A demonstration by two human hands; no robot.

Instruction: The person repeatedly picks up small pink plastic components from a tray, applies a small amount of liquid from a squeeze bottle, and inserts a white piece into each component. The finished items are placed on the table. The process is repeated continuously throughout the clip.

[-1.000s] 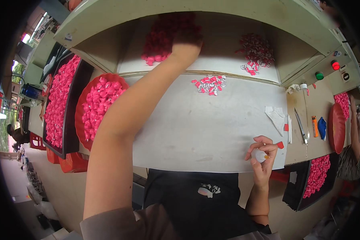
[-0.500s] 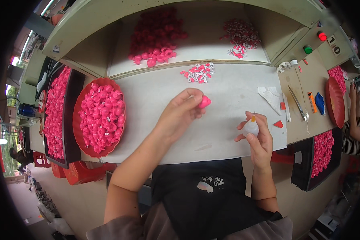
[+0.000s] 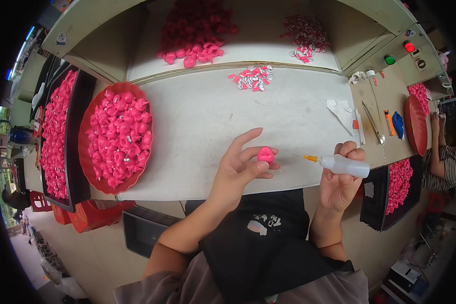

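Near the front edge of the white-covered bench, my left hand (image 3: 236, 169) pinches a small rounded pink plastic piece (image 3: 265, 155) between thumb and fingers. My right hand (image 3: 339, 185) is closed around a translucent squeeze bottle (image 3: 345, 165) lying on its side in the grip. Its orange needle tip (image 3: 309, 158) points left toward the pink piece, with a gap between them. Further back on the bench lies a small heap of pink-and-white bits (image 3: 252, 78). At the left stands a red scalloped tray (image 3: 84, 161) full of pink pieces.
A black crate (image 3: 81, 152) of pink parts flanks the red tray. The shelf at the back holds piles of pink parts (image 3: 192, 53) and small bits (image 3: 306, 43). Tweezers (image 3: 372, 123), an orange tube (image 3: 388, 122) and a blue item (image 3: 398, 125) lie right. Someone in stripes sits far right.
My left hand has moved nearer to me and right with the pink piece. My right hand has tipped the bottle from upright to sideways, its needle now pointing left. The view has shifted slightly.
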